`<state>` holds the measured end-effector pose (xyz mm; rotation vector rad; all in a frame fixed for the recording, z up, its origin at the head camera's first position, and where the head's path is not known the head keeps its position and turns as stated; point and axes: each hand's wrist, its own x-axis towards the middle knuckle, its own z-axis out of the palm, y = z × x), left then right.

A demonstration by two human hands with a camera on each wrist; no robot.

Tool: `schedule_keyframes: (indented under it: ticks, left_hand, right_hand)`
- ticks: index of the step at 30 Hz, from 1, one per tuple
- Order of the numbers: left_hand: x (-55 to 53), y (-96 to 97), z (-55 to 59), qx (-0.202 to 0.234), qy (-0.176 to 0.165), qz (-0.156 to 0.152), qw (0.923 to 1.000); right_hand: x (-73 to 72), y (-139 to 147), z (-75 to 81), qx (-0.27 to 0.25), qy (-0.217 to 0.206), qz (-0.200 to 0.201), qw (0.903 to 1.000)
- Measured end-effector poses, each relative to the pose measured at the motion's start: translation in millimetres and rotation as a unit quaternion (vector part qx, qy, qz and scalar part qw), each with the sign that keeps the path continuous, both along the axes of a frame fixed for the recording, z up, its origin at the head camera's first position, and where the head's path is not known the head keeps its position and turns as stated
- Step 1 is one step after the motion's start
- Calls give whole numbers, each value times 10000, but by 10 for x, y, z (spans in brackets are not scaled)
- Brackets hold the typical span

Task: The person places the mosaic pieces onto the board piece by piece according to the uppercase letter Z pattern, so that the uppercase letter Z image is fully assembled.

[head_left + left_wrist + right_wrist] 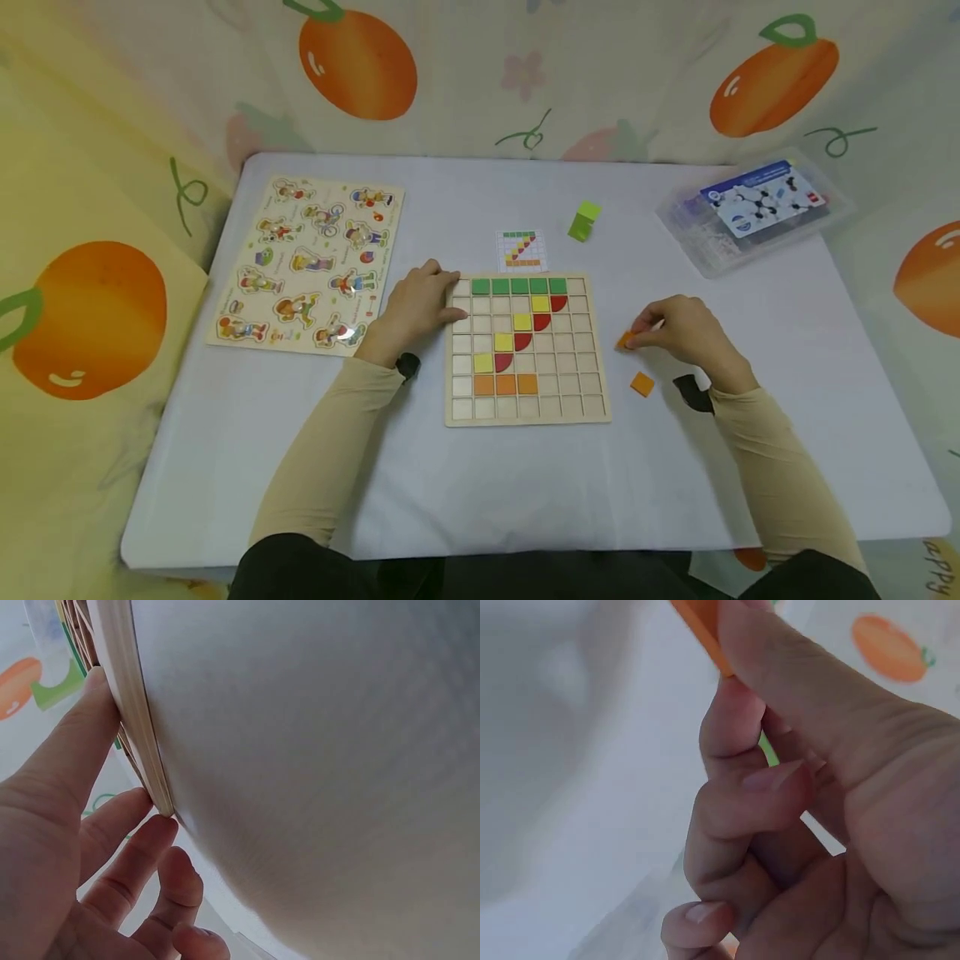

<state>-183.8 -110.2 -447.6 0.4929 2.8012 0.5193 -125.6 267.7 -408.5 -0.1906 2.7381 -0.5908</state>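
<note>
A wooden grid board (528, 421) lies in the middle of the table in the head view. Green squares (519, 287) line its top row, yellow squares and red quarter-circles run diagonally, and three orange squares (506, 384) sit side by side lower down. At the board's upper left corner, my left hand (416, 304) touches the edge with thumb and fingertips; the left wrist view shows the thumb (75, 739) against its side. My right hand (682, 333) pinches an orange square tile (703, 630) just right of the board. Another orange tile (642, 384) lies below that hand.
Behind the board lies a small pattern card (521, 251). Two light green tiles (583, 222) are farther back. A picture puzzle board (303, 262) occupies the left side, and a clear plastic box (750, 212) stands at the back right.
</note>
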Motion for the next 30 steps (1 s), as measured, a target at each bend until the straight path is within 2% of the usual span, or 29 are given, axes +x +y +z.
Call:
schedule_keyframes:
  ticks: [5, 12, 15, 23, 27, 30]
  left_hand:
    - [-17, -11, 9, 34, 45, -2, 10000]
    - [-12, -11, 1, 18, 9, 37, 10000]
    - [-14, -11, -9, 8, -18, 44, 10000]
    - [-22, 3, -10, 13, 32, 26, 10000]
    - [-26, 2, -10, 7, -3, 17, 10000]
    - [-21, 0, -2, -30, -17, 54, 10000]
  right_hand:
    - [-132, -436, -52, -313, -165, 566, 9978]
    - [-129, -915, -136, -519, -756, 1392, 9860]
    - [-116, -998, -166, -442, -990, 1458, 9834]
    - [-68, -1068, -194, -51, -1112, 1511, 9822]
    - [-26, -1110, -190, 365, -983, 1488, 9833]
    - [6, -1139, -175, 556, -866, 1618, 9814]
